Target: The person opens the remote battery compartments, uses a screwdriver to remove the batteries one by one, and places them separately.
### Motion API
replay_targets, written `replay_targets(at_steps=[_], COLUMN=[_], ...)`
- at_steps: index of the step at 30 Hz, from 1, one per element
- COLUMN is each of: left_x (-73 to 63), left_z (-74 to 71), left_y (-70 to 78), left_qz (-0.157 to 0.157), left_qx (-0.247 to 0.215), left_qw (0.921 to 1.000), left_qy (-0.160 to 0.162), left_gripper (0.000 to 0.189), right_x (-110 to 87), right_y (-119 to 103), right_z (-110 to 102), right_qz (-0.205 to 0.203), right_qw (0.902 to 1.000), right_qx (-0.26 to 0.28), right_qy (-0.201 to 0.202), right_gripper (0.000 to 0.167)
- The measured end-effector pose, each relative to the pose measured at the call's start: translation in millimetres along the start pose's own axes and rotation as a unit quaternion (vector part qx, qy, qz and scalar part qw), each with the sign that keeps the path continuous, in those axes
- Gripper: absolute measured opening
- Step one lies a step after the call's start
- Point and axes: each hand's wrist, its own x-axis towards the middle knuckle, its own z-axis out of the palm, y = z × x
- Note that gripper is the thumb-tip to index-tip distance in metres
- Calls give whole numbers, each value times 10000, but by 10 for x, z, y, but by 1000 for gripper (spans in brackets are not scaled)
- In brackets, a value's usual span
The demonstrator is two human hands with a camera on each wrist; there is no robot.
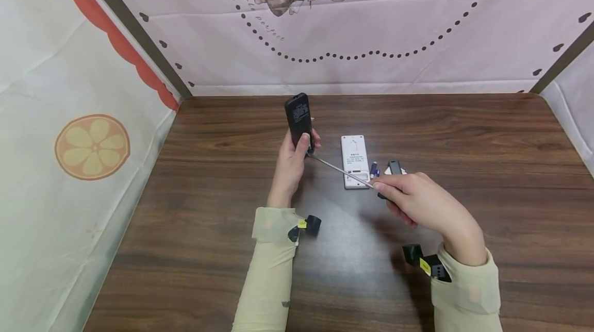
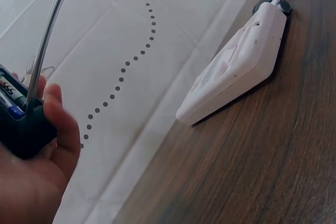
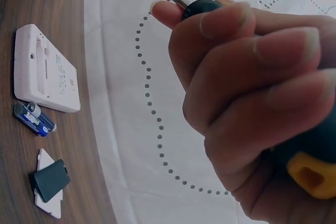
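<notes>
My left hand (image 1: 290, 167) grips a black remote control (image 1: 298, 114), back side up and far end raised above the table. In the left wrist view, a green battery (image 2: 13, 92) and a blue battery (image 2: 10, 107) lie in its uncovered compartment. My right hand (image 1: 419, 200) is wrapped around the handle of a screwdriver (image 1: 341, 170), whose dark green and yellow grip shows in the right wrist view. The long metal shaft (image 2: 50, 30) reaches across to the remote. Its tip sits at the compartment's end, beside the batteries; the exact contact is hidden.
A white remote control (image 1: 354, 152) lies back side up on the wooden table (image 1: 223, 249), its battery compartment uncovered. Two loose batteries (image 3: 32, 120) are next to it. A black battery cover (image 3: 51, 180) rests on a white cover (image 3: 46, 208). A printed cloth (image 1: 399, 17) hangs behind the table.
</notes>
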Motion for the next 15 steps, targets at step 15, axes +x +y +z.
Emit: replay_targets(at_steps=[15], left_x=[9], left_z=[-42], left_y=[-66], left_qz=[-396], left_qx=[-199], left_qw=[9987], left_qy=[262], left_gripper=[33], right_x=[101], right_y=[-42], right_z=[80], right_qz=[-186], right_qw=[9988], right_qx=[-407], right_qy=[189], right_gripper=[22])
